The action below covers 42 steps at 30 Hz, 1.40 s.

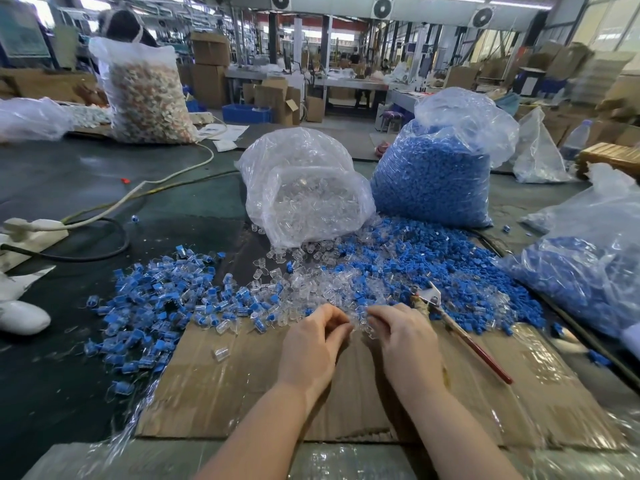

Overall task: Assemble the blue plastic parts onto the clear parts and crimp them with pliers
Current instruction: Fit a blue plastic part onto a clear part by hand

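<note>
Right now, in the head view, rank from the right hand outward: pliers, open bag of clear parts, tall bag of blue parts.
From the right hand:
1. Pliers, lying just right of it.
2. Open bag of clear parts, ahead, slightly left.
3. Tall bag of blue parts, ahead right, set farther back.

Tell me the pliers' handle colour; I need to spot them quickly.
Dark red, in the head view: the metal pliers beside the right hand.

Pliers (450, 317) right of hands — bags (304, 188) behind loose parts (346, 282).
</note>
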{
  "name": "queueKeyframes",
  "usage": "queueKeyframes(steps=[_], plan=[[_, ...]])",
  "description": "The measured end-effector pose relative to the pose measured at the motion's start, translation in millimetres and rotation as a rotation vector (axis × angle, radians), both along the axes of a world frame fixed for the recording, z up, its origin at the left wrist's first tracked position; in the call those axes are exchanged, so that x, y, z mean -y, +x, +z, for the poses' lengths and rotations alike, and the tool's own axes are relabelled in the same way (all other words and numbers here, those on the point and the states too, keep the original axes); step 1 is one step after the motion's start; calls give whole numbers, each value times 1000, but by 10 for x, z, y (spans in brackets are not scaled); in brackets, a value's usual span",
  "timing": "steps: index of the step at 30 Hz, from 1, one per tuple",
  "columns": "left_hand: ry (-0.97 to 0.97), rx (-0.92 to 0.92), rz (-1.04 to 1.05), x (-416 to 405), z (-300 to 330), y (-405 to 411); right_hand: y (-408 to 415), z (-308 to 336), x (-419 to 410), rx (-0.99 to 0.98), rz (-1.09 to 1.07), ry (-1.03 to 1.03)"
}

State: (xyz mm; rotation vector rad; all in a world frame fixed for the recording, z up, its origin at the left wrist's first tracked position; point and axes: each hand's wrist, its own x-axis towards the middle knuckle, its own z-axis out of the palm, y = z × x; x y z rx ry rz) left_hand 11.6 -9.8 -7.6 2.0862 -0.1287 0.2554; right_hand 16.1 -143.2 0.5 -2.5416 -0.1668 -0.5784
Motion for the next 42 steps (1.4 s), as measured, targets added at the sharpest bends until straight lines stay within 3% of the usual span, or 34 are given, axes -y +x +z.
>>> queueKeyframes(steps=[6,11,27,42], plan=[[35,27,25,-11,-11,4,-98,-66,7,5,35,111],[-67,-18,29,-4,17,-8,-139,-54,8,-26,42,229],[56,-31,-54,-21,13,-24,-126,-93,-3,-43,78,110],[-64,-72,-57,-17,26,-17,-177,-20,-2,42,183,167]])
